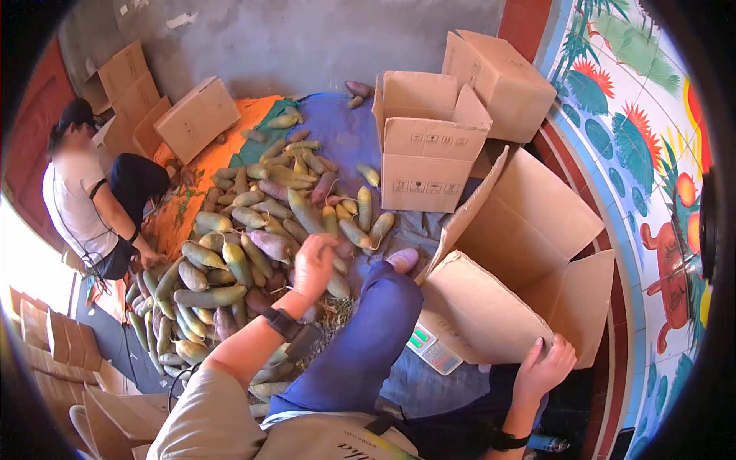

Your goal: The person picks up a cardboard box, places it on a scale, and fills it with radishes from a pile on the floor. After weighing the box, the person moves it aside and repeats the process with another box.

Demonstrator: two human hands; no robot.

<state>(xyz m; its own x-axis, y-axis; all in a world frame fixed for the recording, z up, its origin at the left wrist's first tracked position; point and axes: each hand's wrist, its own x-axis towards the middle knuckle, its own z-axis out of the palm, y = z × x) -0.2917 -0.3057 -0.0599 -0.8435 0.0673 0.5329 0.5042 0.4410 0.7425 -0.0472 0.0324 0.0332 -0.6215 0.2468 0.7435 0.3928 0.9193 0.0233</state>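
My left hand [315,270] is over the pile, its fingers curled at the near end of a long green radish [306,211]; the fingertips are partly hidden. Green and purplish radishes [201,297] lie heaped around it. On the other side, my right hand [546,369] grips the near flap of an open cardboard box [491,310]. That box is tilted beside my knee, and its visible inside shows bare cardboard. Below it, by my leg, is a scale [434,349] with a green lit display.
Another open box [422,180] stands beyond, with a box [502,84] behind it. At left, a person [84,192] crouches by the radishes. Several cartons [198,119] lean near the back wall. Blue and orange sheets [201,184] lie under the pile. A painted tile wall [640,153] curves along the right.
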